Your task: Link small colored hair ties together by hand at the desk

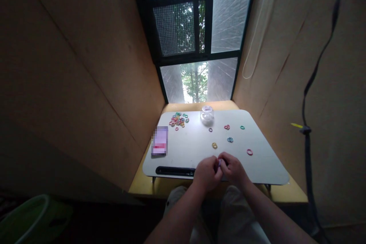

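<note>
My left hand (206,172) and my right hand (233,168) meet at the near edge of a small white lap table (265,167). Both are closed, pinching a small purple ring (219,163) between their fingertips. A pile of small coloured rings (178,119) lies at the table's far left. Single rings are scattered on the right half: a yellow one (214,145), a blue one (230,140), a pink one (249,152), a red one (227,127), a green one (242,127) and a small purple one (211,130).
A clear round jar (207,115) stands at the table's far edge. A phone (160,140) lies at the left edge, and a black slot (174,170) runs along the near edge. Brown panels close both sides, a window stands ahead, and a green tub (31,217) sits at lower left.
</note>
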Demonstrator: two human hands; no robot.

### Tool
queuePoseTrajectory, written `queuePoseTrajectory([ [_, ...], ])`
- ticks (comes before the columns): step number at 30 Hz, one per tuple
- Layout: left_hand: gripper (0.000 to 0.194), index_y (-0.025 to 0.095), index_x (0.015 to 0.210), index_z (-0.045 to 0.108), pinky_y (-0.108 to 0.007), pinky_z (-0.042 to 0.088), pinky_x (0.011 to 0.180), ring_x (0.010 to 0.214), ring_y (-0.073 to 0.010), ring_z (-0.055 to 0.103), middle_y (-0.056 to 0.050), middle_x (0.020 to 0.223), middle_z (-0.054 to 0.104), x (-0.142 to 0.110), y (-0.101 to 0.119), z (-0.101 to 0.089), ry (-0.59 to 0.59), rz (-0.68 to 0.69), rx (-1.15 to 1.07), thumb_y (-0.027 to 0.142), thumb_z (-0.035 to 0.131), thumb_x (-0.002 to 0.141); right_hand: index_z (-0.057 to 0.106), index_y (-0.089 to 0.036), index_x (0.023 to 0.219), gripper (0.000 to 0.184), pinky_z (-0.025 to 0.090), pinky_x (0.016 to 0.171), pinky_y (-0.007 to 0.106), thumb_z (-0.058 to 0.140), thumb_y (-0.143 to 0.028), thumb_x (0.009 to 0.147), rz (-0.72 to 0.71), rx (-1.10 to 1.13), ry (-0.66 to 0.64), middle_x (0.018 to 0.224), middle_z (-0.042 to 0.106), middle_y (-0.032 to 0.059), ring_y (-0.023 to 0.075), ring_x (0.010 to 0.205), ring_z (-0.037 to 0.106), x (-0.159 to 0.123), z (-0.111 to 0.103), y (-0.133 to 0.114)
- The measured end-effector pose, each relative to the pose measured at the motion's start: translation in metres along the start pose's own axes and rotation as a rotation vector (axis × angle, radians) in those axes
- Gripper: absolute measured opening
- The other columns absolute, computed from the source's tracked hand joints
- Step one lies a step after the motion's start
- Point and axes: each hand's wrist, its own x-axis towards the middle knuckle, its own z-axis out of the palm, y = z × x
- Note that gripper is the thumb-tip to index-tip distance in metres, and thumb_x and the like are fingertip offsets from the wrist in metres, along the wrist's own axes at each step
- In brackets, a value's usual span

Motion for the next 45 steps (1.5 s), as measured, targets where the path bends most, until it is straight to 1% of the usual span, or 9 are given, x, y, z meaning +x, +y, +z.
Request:
queuePoseTrajectory([
  [15, 0.010, 0.020, 0.074, 0.050, -0.027, 0.027, 0.059, 0.062, -0.0132, 0.043, 0.001, 0.068, 0.053, 0.001, 0.002, 0.002, 0.007, -0.005, 0.015, 0.024, 0.052, 0.082, 0.053, -0.020, 0.073, 0.014, 0.038, 0.061, 0.026, 0.043, -0.020, 0.083, -0.011, -0.004, 0.008, 0.066, 0.055, -0.0005, 0.0146, 0.064, 0.051, -0.001, -0.002, -0.002],
  [22, 0.007, 0.020, 0.075, 0.051, -0.026, 0.028, 0.058, 0.062, -0.0134, 0.044, 0.000, 0.069, 0.054, -0.001, 0.006, 0.004, 0.003, -0.038, 0.033, 0.024, 0.053, 0.080, 0.054, -0.021, 0.074, 0.014, 0.037, 0.062, 0.025, 0.043, -0.020, 0.083, -0.008, 0.023, 0.019, 0.066, 0.057, -0.0010, 0.0145, 0.063, 0.051, -0.003, -0.005, -0.005],
  [34, 0.016, 0.020, 0.072, 0.046, -0.026, 0.029, 0.060, 0.064, -0.0141, 0.046, 0.000, 0.068, 0.054, -0.001, 0.009, 0.008, 0.007, -0.036, 0.099, 0.028, 0.047, 0.086, 0.052, -0.021, 0.071, 0.015, 0.035, 0.061, 0.025, 0.044, -0.020, 0.084, -0.012, 0.072, 0.026, 0.067, 0.057, -0.0006, 0.0141, 0.064, 0.050, -0.006, -0.011, -0.008],
  [43, 0.011, 0.021, 0.074, 0.047, -0.026, 0.032, 0.060, 0.064, -0.0143, 0.047, -0.001, 0.069, 0.055, 0.002, 0.009, 0.016, -0.002, -0.052, 0.198, 0.026, 0.047, 0.084, 0.052, -0.021, 0.071, 0.012, 0.033, 0.063, 0.026, 0.047, -0.019, 0.082, -0.023, 0.129, 0.052, 0.069, 0.057, 0.0003, 0.0146, 0.066, 0.051, -0.006, -0.019, -0.006],
  [45, 0.009, 0.020, 0.075, 0.047, -0.026, 0.033, 0.060, 0.065, -0.0144, 0.048, -0.001, 0.070, 0.055, 0.003, 0.008, 0.018, -0.004, -0.041, 0.204, 0.026, 0.050, 0.082, 0.052, -0.020, 0.073, 0.010, 0.033, 0.063, 0.026, 0.049, -0.019, 0.082, -0.010, 0.154, 0.056, 0.071, 0.058, 0.0008, 0.0146, 0.067, 0.051, -0.005, -0.020, -0.004],
])
